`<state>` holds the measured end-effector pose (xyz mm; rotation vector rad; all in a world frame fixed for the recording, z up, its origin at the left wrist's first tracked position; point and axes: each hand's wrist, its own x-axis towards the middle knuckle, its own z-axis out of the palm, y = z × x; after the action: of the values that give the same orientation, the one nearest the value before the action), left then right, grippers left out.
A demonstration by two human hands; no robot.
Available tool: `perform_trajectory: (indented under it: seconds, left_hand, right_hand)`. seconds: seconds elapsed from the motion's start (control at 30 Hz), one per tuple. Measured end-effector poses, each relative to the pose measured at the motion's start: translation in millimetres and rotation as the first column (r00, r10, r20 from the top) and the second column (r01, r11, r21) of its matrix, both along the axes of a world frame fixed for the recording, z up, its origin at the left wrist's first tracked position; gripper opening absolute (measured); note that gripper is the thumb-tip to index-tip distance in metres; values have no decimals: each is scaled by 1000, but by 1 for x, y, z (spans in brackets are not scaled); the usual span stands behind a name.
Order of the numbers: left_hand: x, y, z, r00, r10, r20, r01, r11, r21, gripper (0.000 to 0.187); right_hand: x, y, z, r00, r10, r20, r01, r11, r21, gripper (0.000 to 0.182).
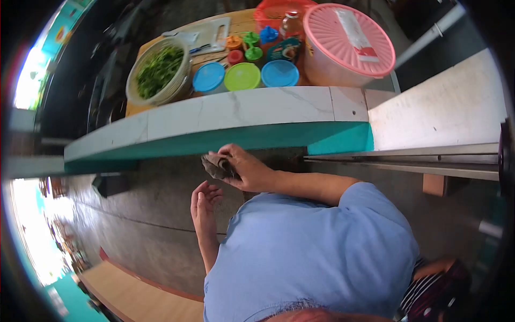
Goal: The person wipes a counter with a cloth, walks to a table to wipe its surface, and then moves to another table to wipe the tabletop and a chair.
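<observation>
A crumpled grey-brown cloth (219, 166) is bunched in my right hand (242, 167), whose fingers are closed around it. That hand is just in front of the teal underside of the tiled counter edge (236, 111). Lower and to the left, my left hand (204, 203) is held in the air with its fingers loosely curled and apart. Nothing shows in it, and it does not touch the cloth.
On the counter are a bowl of green leaves (161, 72), a white cutting board (212, 36), blue and green lidded tubs (242, 77), and a large pink-lidded container (348, 40). A white ledge (440, 102) borders the right. A wooden bench-like surface (139, 292) lies lower left.
</observation>
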<state>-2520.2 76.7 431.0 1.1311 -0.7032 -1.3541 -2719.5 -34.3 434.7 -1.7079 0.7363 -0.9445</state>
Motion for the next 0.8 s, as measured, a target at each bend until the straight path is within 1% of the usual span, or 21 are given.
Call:
perform_trajectory:
  seconds: [0.03,0.07,0.13,0.17,0.2,0.23,0.3,0.33,0.37,0.4,0.43,0.47,0.5,0.53,0.6,0.63,0.67,0.7,0.73,0.77,0.8]
  left_hand:
    - [9,-13,1,998,-39,55,38,999,29,44]
    - [14,-29,3,992,-75,105,70,996,55,42]
    - [17,-67,2,981,-124,148,112,990,84,38]
    - [18,-85,1,976,-161,149,149,985,89,35]
    - [19,-102,0,970,-192,151,181,980,86,33]
    - [16,-116,2,968,-199,150,190,979,75,33]
    - [3,-137,12,908,-322,269,324,945,36,29]
    - [0,-146,11,912,-311,266,321,947,9,29]
    - [0,-150,6,882,-388,268,401,916,7,28]
    - [2,-152,-1,846,-459,270,475,880,6,27]
    - [3,-152,-10,843,-480,241,490,871,20,28]
    - [6,-151,-21,841,-498,211,503,864,34,28]
    - [10,-148,-30,834,-517,193,514,855,67,30]
    - [14,-144,-35,844,-501,192,500,864,58,30]
    - [21,-139,-41,787,-578,214,562,816,136,32]
    - [27,-136,-51,777,-597,198,583,802,132,31]
    - [32,-135,-41,754,-618,222,593,786,173,30]
    - [36,-134,-38,742,-623,246,607,781,148,30]
    - [42,-133,-35,733,-623,273,615,779,124,29]
    - [49,-133,-30,751,-595,285,590,800,114,29]
    - [56,-134,-24,735,-608,298,607,787,108,29]
  right_hand:
    - [-9,-13,17,973,-166,-161,103,933,-344,69]
    - [-13,-28,26,965,-202,-166,138,932,-335,69]
    - [-21,-55,34,868,-429,-251,254,817,-518,81]
    - [-20,-70,28,801,-514,-308,278,774,-569,77]
    - [-23,-82,18,793,-527,-306,287,766,-576,77]
    - [-29,-91,6,760,-535,-369,274,779,-565,72]
    - [-47,-97,8,711,-530,-462,294,821,-490,58]
    - [-63,-97,6,618,-641,-454,356,744,-566,64]
    - [-83,-97,2,519,-737,-434,404,659,-635,70]
    - [-110,-100,4,459,-774,-435,466,627,-624,68]
    - [-137,-100,1,312,-832,-459,502,555,-664,68]
    - [-163,-100,3,206,-888,-410,513,455,-728,66]
    - [-181,-98,5,107,-910,-400,558,389,-734,59]
    - [-190,-91,8,-33,-908,-419,553,332,-764,56]
    - [-177,-90,9,-35,-906,-423,570,330,-753,55]
    - [-157,-93,10,-82,-872,-483,600,344,-722,57]
    - [-134,-94,8,-122,-829,-545,633,358,-686,60]
    - [-110,-96,2,-37,-860,-509,578,397,-713,66]
    - [-81,-100,-3,110,-850,-516,565,480,-671,66]
    - [-44,-103,0,244,-852,-464,486,521,-702,67]
    - [-8,-104,6,322,-792,-518,427,610,-668,70]
